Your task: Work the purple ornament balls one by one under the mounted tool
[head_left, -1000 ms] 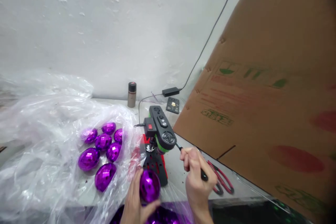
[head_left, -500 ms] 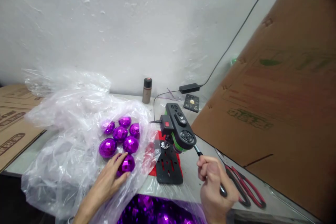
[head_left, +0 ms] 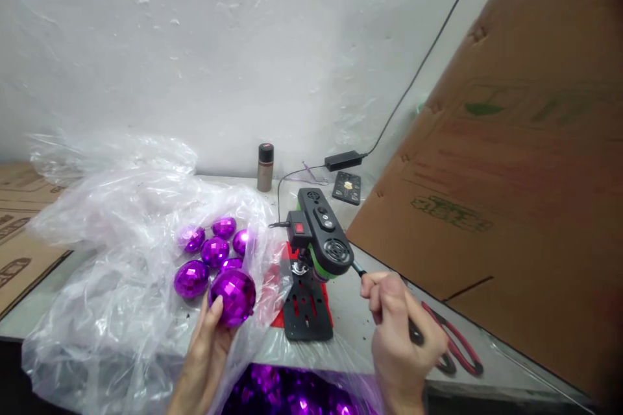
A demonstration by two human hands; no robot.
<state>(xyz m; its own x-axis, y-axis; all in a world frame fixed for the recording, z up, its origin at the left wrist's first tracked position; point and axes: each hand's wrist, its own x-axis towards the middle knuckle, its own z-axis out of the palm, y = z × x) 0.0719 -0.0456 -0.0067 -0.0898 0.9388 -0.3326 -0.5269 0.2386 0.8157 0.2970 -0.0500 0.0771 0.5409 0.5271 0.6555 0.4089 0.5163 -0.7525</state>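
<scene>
My left hand (head_left: pixel 208 343) grips a shiny purple mirror-ball ornament (head_left: pixel 233 298), raised above the table, with the thumb on its near side. Several more purple mirror balls (head_left: pixel 191 279) lie behind it in a clear plastic bag (head_left: pixel 111 240). My right hand (head_left: pixel 402 337) is closed around a slim black-handled tool (head_left: pixel 415 334) with a metal shaft. The shaft's far end meets or passes behind a black and green device (head_left: pixel 325 230); contact cannot be made out. That device stands on a slotted black base plate (head_left: pixel 307 321) over something red.
Red-handled pliers (head_left: pixel 457 343) lie right of my right hand. A large cardboard box (head_left: pixel 511 162) leans in from the right. Behind stand a brown bottle (head_left: pixel 265 168) and a power adapter (head_left: pixel 343 161) with its cable. More purple balls (head_left: pixel 292 392) fill the space below the table edge.
My left hand has turned and lifted one purple ball off the table, where before it rested over it. The right hand keeps its hold on the tool. The view has shifted slightly.
</scene>
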